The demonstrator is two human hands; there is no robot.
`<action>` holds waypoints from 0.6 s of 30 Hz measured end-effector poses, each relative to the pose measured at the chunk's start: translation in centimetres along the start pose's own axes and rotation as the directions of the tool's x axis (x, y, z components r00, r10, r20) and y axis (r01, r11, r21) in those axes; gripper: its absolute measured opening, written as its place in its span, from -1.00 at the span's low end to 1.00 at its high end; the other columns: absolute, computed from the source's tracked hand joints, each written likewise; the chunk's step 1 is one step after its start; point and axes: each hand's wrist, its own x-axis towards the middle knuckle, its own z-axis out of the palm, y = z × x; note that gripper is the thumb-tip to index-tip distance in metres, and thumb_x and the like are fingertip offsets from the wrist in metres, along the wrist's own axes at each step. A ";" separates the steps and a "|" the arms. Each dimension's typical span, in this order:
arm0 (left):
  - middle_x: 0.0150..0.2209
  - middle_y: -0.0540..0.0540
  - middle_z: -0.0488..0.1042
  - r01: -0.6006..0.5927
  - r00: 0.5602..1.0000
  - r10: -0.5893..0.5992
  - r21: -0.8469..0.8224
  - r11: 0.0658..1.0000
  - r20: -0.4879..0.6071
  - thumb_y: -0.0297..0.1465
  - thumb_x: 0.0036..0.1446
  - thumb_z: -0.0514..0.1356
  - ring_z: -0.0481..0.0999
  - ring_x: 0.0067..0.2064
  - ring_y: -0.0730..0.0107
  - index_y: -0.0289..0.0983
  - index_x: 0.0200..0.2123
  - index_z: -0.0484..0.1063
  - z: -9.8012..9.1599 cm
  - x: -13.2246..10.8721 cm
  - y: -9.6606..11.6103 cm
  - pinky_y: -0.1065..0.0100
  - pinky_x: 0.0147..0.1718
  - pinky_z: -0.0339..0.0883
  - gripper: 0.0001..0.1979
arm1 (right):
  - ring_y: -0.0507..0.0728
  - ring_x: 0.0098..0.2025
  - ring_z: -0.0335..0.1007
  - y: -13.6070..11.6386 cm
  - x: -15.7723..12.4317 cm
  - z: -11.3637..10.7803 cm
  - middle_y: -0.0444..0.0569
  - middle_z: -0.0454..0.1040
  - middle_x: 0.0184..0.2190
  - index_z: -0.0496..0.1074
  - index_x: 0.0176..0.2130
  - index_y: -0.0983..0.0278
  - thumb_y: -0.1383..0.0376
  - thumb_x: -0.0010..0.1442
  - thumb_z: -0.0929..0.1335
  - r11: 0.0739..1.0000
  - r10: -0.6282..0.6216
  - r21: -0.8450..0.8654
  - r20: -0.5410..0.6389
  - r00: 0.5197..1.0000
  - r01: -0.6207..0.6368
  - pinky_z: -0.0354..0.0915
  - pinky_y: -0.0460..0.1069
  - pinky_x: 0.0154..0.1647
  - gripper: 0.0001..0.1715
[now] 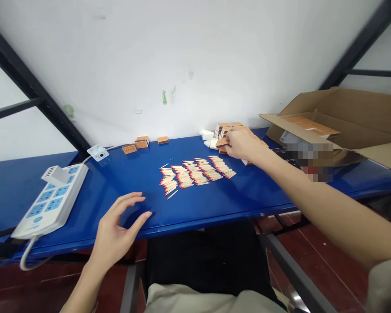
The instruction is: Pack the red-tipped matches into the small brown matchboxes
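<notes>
My right hand (240, 143) reaches to the far right of the blue table (124, 191), its fingers closed on a small orange matchbox (222, 142) at the edge of a pile of matchboxes (230, 127). My left hand (119, 226) hovers over the table's near edge with the fingers apart and nothing in it. Several rows of red-tipped matches (195, 173) lie between the two hands, and a few white inner trays (208, 137) sit beside the pile.
Three orange matchboxes (141, 144) lie at the back near the wall. A white power strip (50, 200) with a plugged adapter lies at the left. An open cardboard box (339, 126) stands at the right. A black chair sits under the table.
</notes>
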 end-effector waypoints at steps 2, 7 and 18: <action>0.06 -0.12 0.48 -0.004 1.000 0.004 0.032 0.999 -0.006 -0.24 0.13 0.30 0.48 0.07 0.13 -0.14 -0.07 0.49 -0.2 0.0 -0.3 0.11 0.08 0.40 -0.71 | 0.26 -0.15 0.39 0.8 0.7 0.5 0.33 0.49 -0.09 0.52 -0.19 0.49 0.34 0.15 0.30 0.996 -0.008 -0.092 0.072 0.997 0.015 0.21 0.05 -0.16 -0.69; 0.05 -0.11 0.47 -0.003 1.000 0.001 0.073 0.997 0.016 -0.22 0.14 0.29 0.48 0.06 0.14 -0.13 -0.07 0.48 -0.5 0.1 -1.0 0.14 0.06 0.41 -0.71 | 0.32 -0.01 0.32 1.0 0.7 1.4 0.30 0.46 -0.05 0.53 -0.15 0.46 0.37 0.18 0.29 0.962 -0.007 -0.271 0.099 0.995 0.033 0.08 0.17 0.02 -0.68; 0.04 -0.12 0.47 0.011 1.000 -0.013 0.111 0.994 0.018 -0.20 0.16 0.27 0.48 0.05 0.14 -0.15 -0.07 0.48 0.0 0.1 -1.5 0.11 0.07 0.38 -0.71 | 0.38 0.05 0.29 -0.7 2.5 1.7 0.27 0.48 -0.04 0.57 -0.15 0.38 0.28 0.15 0.33 0.988 -0.045 -0.140 0.100 0.994 0.059 0.03 0.21 0.07 -0.67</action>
